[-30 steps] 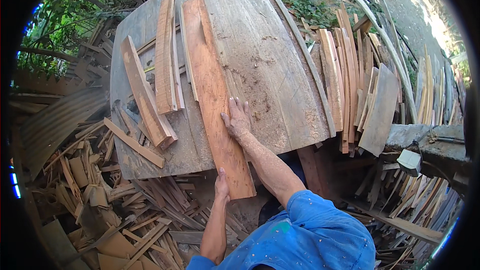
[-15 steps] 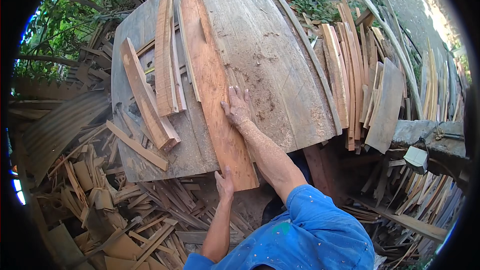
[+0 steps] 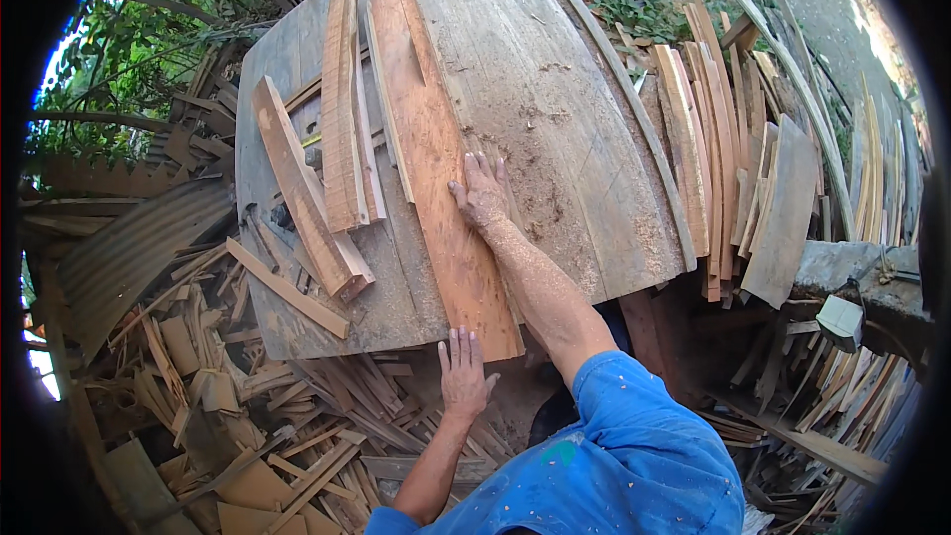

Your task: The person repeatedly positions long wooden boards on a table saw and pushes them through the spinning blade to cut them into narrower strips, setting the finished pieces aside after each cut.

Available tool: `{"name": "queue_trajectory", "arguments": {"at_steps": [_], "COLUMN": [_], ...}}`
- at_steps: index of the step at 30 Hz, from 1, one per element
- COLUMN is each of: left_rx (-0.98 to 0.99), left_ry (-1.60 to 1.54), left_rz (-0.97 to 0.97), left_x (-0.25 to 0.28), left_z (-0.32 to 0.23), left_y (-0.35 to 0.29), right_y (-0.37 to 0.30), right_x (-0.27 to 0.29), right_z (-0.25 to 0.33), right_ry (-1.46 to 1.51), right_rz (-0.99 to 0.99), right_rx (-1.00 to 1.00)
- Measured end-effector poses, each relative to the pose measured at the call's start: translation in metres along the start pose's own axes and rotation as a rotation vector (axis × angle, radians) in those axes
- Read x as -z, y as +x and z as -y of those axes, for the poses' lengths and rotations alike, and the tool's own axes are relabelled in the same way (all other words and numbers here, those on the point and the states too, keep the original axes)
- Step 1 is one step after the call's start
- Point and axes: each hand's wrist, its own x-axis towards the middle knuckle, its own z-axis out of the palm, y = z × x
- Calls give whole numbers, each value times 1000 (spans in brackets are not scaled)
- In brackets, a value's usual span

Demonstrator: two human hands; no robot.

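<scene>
A long reddish-brown plank (image 3: 441, 208) lies lengthwise on the weathered wooden tabletop (image 3: 594, 178), its near end jutting slightly past the front edge. My right hand (image 3: 485, 198) rests with fingers spread at the plank's right edge, around mid-length; sawdust coats the forearm. At the near end, my left hand (image 3: 464, 376) is open, its straight fingers touching or just short of the plank's end; which of the two I cannot tell. Left of the plank lie a rough-sawn board (image 3: 342, 129) and an angled thick strip (image 3: 302, 188).
Sawdust litters the tabletop. A thin slat (image 3: 287, 287) lies at its front left corner. Scrap wood (image 3: 238, 436) is heaped below at left, near a corrugated sheet (image 3: 139, 248). Upright offcuts (image 3: 708, 149) and a grey board (image 3: 786, 213) lean along the right side.
My left hand has come off the plank's left edge, and its fingers have straightened at the near end. The right hand stays on the plank. The whole view has shifted slightly.
</scene>
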Motion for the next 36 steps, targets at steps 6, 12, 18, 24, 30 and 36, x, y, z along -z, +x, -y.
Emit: {"name": "queue_trajectory", "arguments": {"at_steps": [6, 12, 18, 24, 30, 36], "left_rx": [-42, -77, -82, -64, -46, -46], "left_ry": [40, 38, 94, 124, 215, 245], "left_rz": [62, 34, 36, 36, 52, 49], "left_x": [34, 39, 39, 43, 50, 56], "left_z": [15, 28, 32, 37, 42, 47], "left_y": [53, 70, 90, 100, 114, 132], "right_y": [18, 35, 52, -11, -160, -167], "right_x": [4, 1, 5, 27, 83, 92], "right_z": [1, 8, 1, -23, -42, -54], "right_ry": [15, 4, 10, 49, -39, -100], "right_rz": [52, 68, 57, 133, 292, 329], "right_rx": [-18, -29, -33, 161, 438, 590]}}
